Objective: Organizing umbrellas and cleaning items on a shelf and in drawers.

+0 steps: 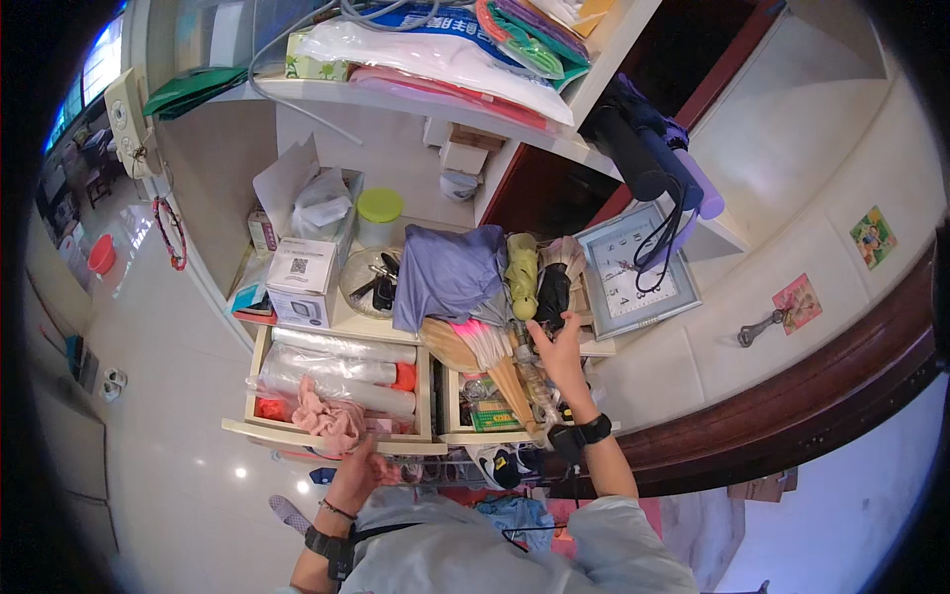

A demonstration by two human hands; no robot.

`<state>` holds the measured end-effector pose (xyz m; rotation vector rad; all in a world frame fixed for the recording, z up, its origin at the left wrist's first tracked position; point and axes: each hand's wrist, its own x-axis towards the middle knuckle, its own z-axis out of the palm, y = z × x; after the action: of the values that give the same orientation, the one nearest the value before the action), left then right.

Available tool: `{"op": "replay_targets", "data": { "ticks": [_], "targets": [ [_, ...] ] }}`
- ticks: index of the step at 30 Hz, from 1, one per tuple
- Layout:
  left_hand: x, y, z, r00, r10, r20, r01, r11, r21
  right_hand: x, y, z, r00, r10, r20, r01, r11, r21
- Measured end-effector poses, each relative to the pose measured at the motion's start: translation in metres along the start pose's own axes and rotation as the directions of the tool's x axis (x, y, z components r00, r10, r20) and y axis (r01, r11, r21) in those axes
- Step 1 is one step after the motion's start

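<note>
My right hand (562, 364) reaches over the right drawer (454, 401), thumb and forefinger apart. Just beyond its fingertips are a black folded item (554, 291) and a yellow-green folded umbrella (523, 271). By that wrist, a wooden-handled fan (454, 343) and a white-and-pink bundle (486, 343) lie across the drawer. My left hand (360, 473) is at the front of the left drawer (334, 439), its fingers loosely spread. A crumpled pink cloth (326, 416) hangs over that front, close to my thumb; whether they touch is unclear. Rolls of clear plastic bags (338, 367) fill the left drawer.
On the shelf sit a white box (299, 278), a lime-lidded jar (379, 208), a glass bowl of keys (364, 286) and a purple-blue cloth (453, 267). A square clock (631, 297) leans at the right, below hanging umbrellas (631, 156). Shoes (496, 466) show under the drawers.
</note>
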<state>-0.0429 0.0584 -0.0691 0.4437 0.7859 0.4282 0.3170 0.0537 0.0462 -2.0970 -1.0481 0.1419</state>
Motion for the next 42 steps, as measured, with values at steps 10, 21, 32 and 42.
{"op": "replay_targets", "data": {
  "ticks": [10, 21, 32, 42],
  "targets": [
    [0.01, -0.006, -0.011, 0.996, -0.082, -0.047, 0.085, 0.993, 0.08, 0.056, -0.032, 0.021, 0.962, -0.272, -0.018, 0.221, 0.818, -0.531],
    [0.015, -0.015, -0.025, 0.999, -0.032, 0.029, 0.03, 0.999, 0.041, 0.102, -0.041, -0.004, 0.949, 0.219, 0.228, -0.142, 0.94, -0.311],
    [0.016, 0.0, -0.022, 0.998, -0.055, 0.035, 0.05, 0.992, 0.115, -0.013, -0.043, -0.149, 0.891, -0.084, 0.445, -0.191, 0.821, 0.538],
    [0.023, -0.01, -0.036, 0.995, -0.101, -0.003, 0.101, 0.988, 0.115, -0.034, -0.088, -0.253, 0.915, -0.287, -0.284, 0.401, 0.56, 0.725]
  ]
}}
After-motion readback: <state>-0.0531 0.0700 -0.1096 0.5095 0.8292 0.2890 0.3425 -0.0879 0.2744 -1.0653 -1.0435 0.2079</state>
